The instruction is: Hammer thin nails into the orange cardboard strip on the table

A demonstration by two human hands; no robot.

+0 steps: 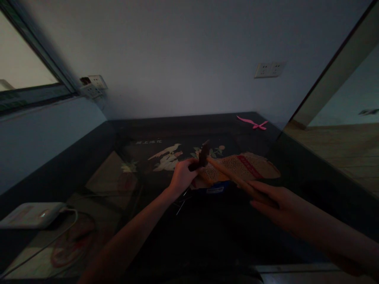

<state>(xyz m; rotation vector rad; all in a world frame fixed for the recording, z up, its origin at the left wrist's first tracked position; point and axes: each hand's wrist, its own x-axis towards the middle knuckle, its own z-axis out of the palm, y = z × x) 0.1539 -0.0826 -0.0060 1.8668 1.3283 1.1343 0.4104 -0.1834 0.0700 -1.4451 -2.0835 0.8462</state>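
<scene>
My right hand [269, 201] is closed around the light wooden handle [227, 172] of a hammer-shaped tool, which points up and to the left. At its far end sits a dark crosswise head [204, 152], and the fingers of my left hand [183, 175] are closed on that. In the dim light I cannot make out the head's exact kind. Beneath the tool lies a tan, dotted flat piece [237, 165] with a red band across it. A blue item with a white label [216, 189] lies along its near edge. Thin shiny metal pieces [180, 203] lie below my left hand.
The dark glossy tabletop [160, 248] carries a printed bird picture [167, 156]. A white device [34, 215] with a cable stands at the left, and a pink ribbon [256, 124] lies at the far right corner. Behind is a wall with sockets [270, 70].
</scene>
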